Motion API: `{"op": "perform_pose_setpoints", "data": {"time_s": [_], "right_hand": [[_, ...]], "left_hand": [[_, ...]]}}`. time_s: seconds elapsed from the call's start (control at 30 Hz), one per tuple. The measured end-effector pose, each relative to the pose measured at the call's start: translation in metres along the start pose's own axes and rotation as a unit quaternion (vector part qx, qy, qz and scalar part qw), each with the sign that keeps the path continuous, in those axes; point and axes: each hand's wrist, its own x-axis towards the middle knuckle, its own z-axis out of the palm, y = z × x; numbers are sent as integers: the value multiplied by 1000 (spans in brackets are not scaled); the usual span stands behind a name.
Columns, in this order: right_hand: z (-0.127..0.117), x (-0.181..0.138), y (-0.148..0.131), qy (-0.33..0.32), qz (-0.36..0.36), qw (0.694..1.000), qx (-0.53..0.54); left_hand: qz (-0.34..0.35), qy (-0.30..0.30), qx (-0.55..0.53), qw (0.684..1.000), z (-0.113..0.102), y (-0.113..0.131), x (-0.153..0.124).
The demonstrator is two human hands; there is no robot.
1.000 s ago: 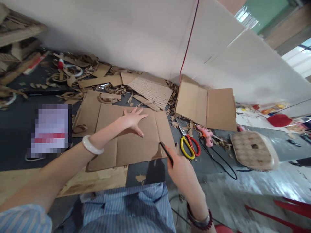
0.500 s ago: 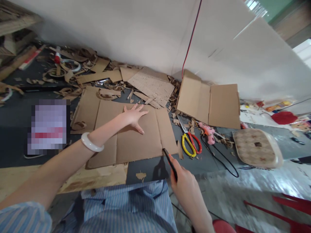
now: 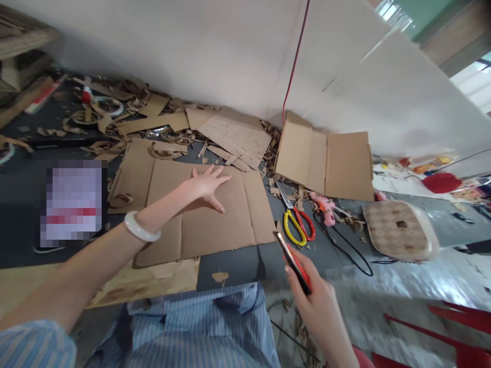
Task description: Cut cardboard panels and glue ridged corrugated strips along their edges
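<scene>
My left hand (image 3: pixel 209 188) lies flat with fingers spread on a creased sheet of brown cardboard (image 3: pixel 226 230) on the dark table. My right hand (image 3: pixel 310 286) is closed around a red and black utility knife (image 3: pixel 294 266). The knife's tip points away from me, just by the cardboard's near right corner. Past that corner lie scissors (image 3: pixel 295 225) with one yellow and one red handle. A pink glue gun (image 3: pixel 325 208) rests to their right.
Cardboard scraps (image 3: pixel 172 121) and a ribbed piece (image 3: pixel 238 135) line the wall. A folded cardboard panel (image 3: pixel 348 166) leans behind the scissors. A patterned stool-like pad (image 3: pixel 399 230) sits at right, a pixelated device (image 3: pixel 71 204) at left. Bare wood (image 3: pixel 153 281) edges the table's front.
My right hand has moved right with the utility knife, from the cardboard's near edge to beside its corner. My left hand still presses on the sheet. The view has shifted slightly.
</scene>
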Motion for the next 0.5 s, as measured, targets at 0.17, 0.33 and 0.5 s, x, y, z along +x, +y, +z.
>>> {"op": "perform_pose_setpoints", "data": {"time_s": [0.17, 0.33, 0.5], "right_hand": [[19, 36, -11, 52, -57, 997, -11], [43, 78, -34, 48, -110, 990, -73], [54, 101, -51, 52, -88, 985, -141]], "left_hand": [[-8, -11, -3, 1000, 8, 11, -10], [-25, -3, -6, 1000, 24, 26, -27], [-25, -10, -3, 1000, 27, 30, -32]]}}
